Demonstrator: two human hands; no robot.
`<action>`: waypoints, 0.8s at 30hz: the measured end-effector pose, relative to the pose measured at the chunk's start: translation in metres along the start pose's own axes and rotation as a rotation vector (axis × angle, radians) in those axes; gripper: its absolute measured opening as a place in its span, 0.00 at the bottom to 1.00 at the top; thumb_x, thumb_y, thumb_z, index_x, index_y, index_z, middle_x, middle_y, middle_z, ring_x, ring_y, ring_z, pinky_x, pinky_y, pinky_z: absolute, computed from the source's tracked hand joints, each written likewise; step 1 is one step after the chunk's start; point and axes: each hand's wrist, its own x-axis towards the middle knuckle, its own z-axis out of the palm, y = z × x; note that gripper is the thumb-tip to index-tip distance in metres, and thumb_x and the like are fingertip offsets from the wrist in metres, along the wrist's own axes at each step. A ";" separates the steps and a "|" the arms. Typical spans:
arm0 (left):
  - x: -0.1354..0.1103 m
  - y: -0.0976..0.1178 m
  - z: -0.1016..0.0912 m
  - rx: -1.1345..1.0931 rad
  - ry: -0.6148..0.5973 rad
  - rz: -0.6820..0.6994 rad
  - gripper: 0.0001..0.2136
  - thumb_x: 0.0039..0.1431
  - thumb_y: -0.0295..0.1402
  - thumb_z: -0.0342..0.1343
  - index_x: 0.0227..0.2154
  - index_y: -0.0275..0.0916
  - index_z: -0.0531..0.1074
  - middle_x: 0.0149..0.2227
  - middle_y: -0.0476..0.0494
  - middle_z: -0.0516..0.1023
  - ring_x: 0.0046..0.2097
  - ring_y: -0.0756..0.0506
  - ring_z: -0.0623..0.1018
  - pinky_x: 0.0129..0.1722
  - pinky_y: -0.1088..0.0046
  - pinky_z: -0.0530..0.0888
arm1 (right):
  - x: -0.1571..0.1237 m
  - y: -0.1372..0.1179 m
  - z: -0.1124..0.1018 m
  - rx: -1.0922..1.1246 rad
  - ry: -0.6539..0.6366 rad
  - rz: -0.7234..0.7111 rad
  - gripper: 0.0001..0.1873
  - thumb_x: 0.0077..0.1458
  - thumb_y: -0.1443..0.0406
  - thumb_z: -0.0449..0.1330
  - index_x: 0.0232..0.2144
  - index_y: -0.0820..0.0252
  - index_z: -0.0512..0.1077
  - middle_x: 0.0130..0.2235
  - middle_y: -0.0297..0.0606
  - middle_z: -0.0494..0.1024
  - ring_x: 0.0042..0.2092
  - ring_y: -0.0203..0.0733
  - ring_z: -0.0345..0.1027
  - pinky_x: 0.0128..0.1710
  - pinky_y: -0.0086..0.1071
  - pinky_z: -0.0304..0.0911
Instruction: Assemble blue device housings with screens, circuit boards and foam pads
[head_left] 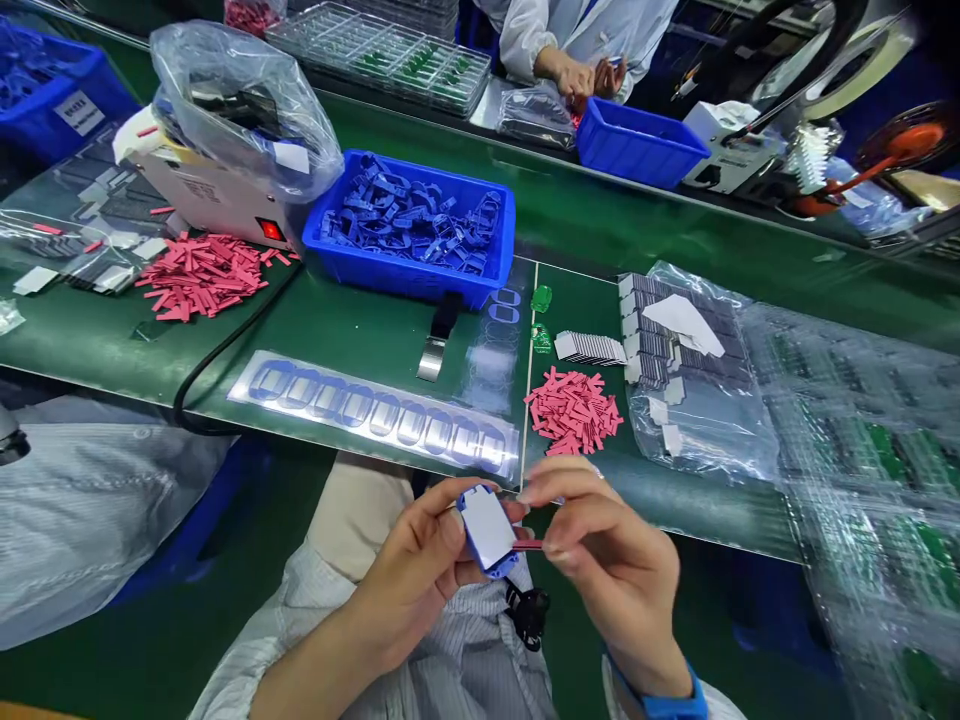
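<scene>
Over the lap, left hand (pixel 416 570) grips blue frame (pixel 487 530), right (pixel 611 560) red strip (pixel 529 545).

On the conveyor belt (pixel 390 335), a plastic crate (pixel 397 275) full of moulded parts (pixel 409 225) stands near the far edge; left of this crate is a small machine (pixel 206 200) with a plastic bag (pixel 247 110) on it, and before the machine lies a pile of strips (pixel 201 277); right of the crate, a second pile of strips (pixel 574 410) lies near the front edge; further right is a clear bag (pixel 694 375) of stacked pieces; a printed sheet (pixel 371 410) lies along the front edge, left of the second pile; the person's left hand (pixel 409 580) and right hand (pixel 611 565) are before this edge, with a small housing (pixel 487 530) between them.
</scene>
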 end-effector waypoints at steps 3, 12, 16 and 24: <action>-0.002 -0.002 0.002 -0.023 -0.021 0.000 0.12 0.52 0.37 0.63 0.39 0.41 0.78 0.38 0.46 0.84 0.37 0.49 0.82 0.37 0.80 0.77 | -0.005 0.007 0.003 0.030 0.037 0.083 0.06 0.59 0.63 0.57 0.29 0.56 0.70 0.39 0.38 0.76 0.45 0.43 0.69 0.43 0.41 0.68; -0.005 -0.004 0.002 -0.071 -0.053 -0.009 0.12 0.51 0.37 0.63 0.39 0.41 0.78 0.37 0.48 0.84 0.37 0.52 0.82 0.36 0.82 0.77 | -0.017 0.011 0.013 0.086 0.080 0.095 0.05 0.58 0.63 0.57 0.31 0.55 0.71 0.39 0.37 0.74 0.46 0.43 0.68 0.44 0.41 0.67; -0.008 -0.001 0.006 -0.073 -0.051 -0.015 0.12 0.51 0.38 0.63 0.38 0.40 0.78 0.37 0.47 0.84 0.36 0.52 0.82 0.35 0.82 0.77 | -0.018 0.009 0.015 -0.124 0.106 -0.055 0.04 0.57 0.68 0.57 0.33 0.55 0.72 0.40 0.38 0.75 0.47 0.46 0.68 0.44 0.46 0.66; -0.010 0.001 0.010 -0.066 -0.024 0.011 0.11 0.51 0.37 0.64 0.38 0.42 0.78 0.39 0.48 0.84 0.38 0.51 0.82 0.37 0.81 0.77 | -0.022 0.006 0.009 -0.689 0.148 -0.446 0.11 0.50 0.73 0.60 0.34 0.52 0.76 0.41 0.35 0.76 0.43 0.46 0.69 0.37 0.41 0.67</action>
